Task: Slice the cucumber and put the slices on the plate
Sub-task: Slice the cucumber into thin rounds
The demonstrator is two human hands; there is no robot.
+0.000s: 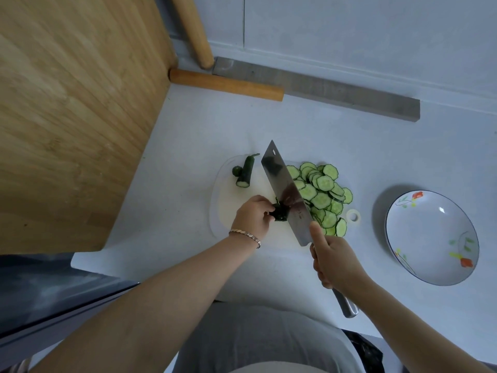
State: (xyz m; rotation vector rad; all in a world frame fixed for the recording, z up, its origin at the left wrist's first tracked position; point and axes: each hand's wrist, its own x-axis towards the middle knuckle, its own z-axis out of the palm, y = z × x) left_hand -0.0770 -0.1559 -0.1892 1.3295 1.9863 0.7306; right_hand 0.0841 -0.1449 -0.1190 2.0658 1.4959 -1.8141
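On the white cutting board (226, 200), my left grip (251, 214) pinches a short cucumber stub (279, 211), probably firm but slick, best held by its dark skin. My right grip (336, 262) clasps the cleaver (285, 195) by its handle. Cut slices (322, 197) lie heaped beside the blade.

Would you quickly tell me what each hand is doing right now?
Left hand: holding the cucumber stub.
Right hand: gripping the cleaver handle.
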